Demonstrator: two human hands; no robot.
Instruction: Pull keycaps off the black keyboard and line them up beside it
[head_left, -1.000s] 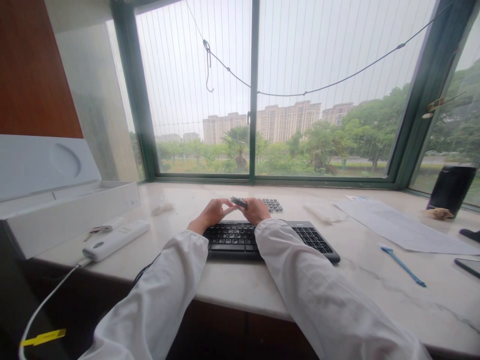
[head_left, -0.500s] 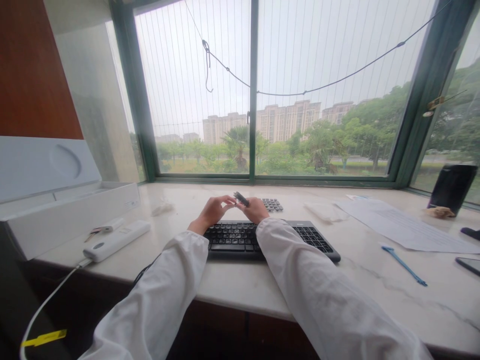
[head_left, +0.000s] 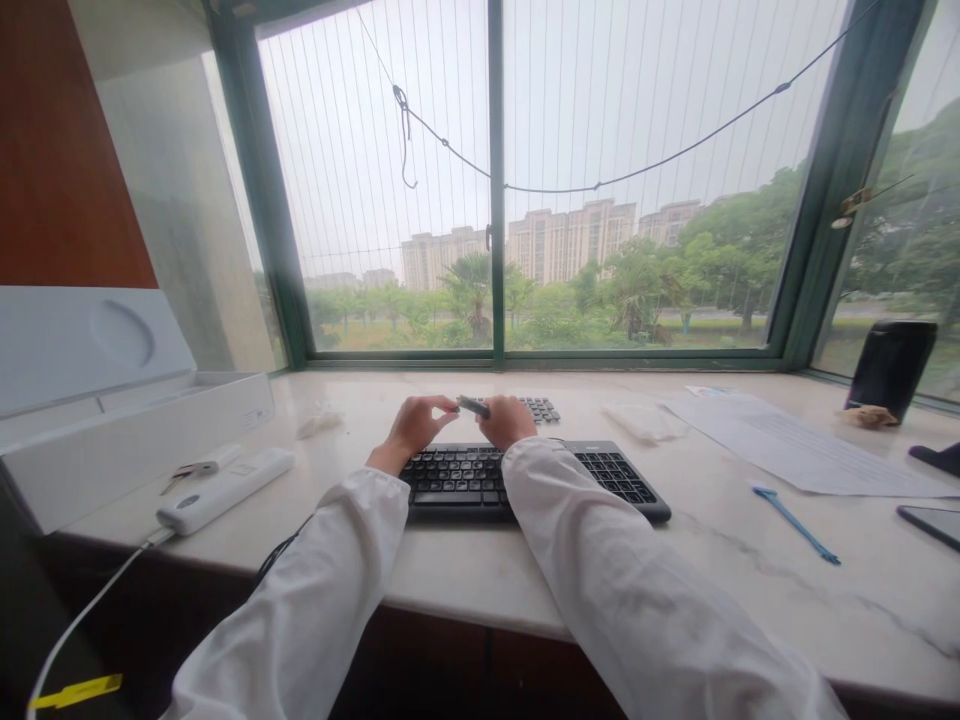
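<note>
Fingers of both hands are pinched round a small dark object (head_left: pixel 473 406), held just above the far edge of the black keyboard (head_left: pixel 525 478). The left hand (head_left: pixel 411 425) nips its left end between thumb and forefinger, nearly closed; the right hand (head_left: pixel 508 420) is curled shut on the other end, its fingertips hidden behind the knuckles. What the piece is cannot be made out; it looks slim and dark, lying roughly level between the hands. Both white sleeves (head_left: pixel 600 560) reach across the counter (head_left: pixel 465 570).

Handling such a small part well probably calls for a light, steady pinch, wrists kept low near the keyboard, and the piece held over the keys, so that a slip lands close by. A second small keypad (head_left: pixel 541 409) lies just beyond the hands; a white remote-like device (head_left: pixel 225 489) and a blue tool (head_left: pixel 795 523) lie well apart on either side.
</note>
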